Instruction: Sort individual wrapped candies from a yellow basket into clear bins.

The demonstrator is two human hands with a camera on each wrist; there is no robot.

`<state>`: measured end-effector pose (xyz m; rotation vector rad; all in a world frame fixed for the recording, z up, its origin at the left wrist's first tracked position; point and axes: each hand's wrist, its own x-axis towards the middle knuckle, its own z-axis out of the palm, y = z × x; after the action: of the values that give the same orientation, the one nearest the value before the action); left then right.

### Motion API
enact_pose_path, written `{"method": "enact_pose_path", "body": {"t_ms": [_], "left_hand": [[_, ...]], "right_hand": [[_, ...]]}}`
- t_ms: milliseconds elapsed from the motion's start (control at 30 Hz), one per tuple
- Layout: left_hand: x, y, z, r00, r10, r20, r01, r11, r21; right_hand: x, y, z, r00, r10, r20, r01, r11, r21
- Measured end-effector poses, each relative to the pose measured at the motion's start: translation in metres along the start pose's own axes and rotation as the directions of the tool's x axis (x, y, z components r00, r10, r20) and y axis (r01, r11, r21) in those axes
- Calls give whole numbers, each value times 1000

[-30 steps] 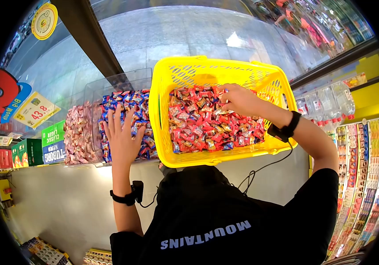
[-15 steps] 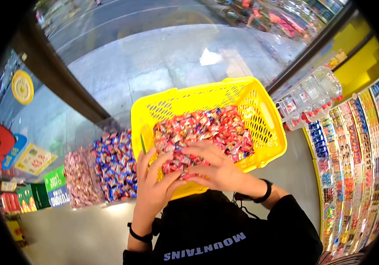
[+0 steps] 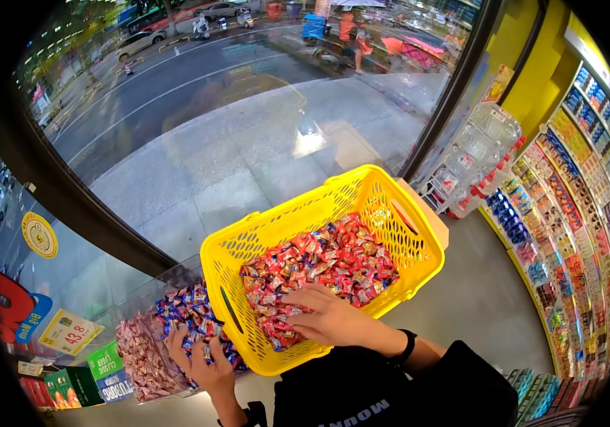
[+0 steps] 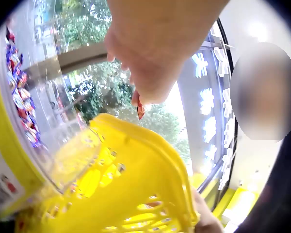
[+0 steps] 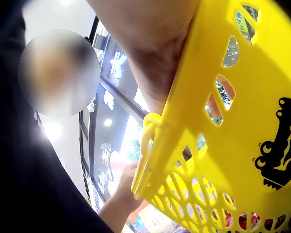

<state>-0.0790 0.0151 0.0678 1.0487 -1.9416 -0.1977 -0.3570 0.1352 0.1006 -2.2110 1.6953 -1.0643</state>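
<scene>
My left hand (image 3: pixel 202 363) hangs over a clear bin of blue-and-red wrapped candies (image 3: pixel 191 306), left of the basket. In the left wrist view a small red wrapped candy (image 4: pixel 140 111) shows at its fingertips, pinched there. Inside the yellow basket (image 3: pixel 287 220) lies a broad heap of mostly red wrapped candies (image 3: pixel 333 260). My right hand (image 3: pixel 337 324) reaches over the basket's near rim, fingers loosely spread and touching the heap's near side. No candy shows between its thumb and fingers. In the right wrist view the basket wall hides these fingers.
Pink wrapped candies (image 3: pixel 145 356) fill the compartment at the left. Beyond it stand drink cartons (image 3: pixel 109 366) and a price sign (image 3: pixel 70 332). A glass window with a dark post (image 3: pixel 91 213) rises behind. Water bottles (image 3: pixel 479 153) and stocked shelves (image 3: pixel 561 235) are on the right.
My left hand went from the bin to the basket beside the right, then back over the bin. My right hand came from the heap's far side to its near side. The head view tilted up.
</scene>
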Motion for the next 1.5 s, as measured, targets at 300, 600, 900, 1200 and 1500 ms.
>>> {"method": "enact_pose_path", "body": {"t_ms": [300,600,900,1200,1500], "left_hand": [[-56,-63,17,940,-181,291,105,961,257],[-48,-55,17,958,-179,222,131,967,218],[-48,-53,15,958,-157,240,106,971,214],[-49,-56,16,955,-133,265,95,984,153],[-43,-50,9,980,-40,194,34,999,32]], "right_hand": [[7,13,-27,993,-36,116,61,975,-215],[67,95,-56,878,212,430,-127,968,-218],[62,156,44,695,488,528,-134,810,-571],[81,146,45,663,488,567,-108,813,-572],[76,-7,-10,929,199,312,-139,969,-205]]}}
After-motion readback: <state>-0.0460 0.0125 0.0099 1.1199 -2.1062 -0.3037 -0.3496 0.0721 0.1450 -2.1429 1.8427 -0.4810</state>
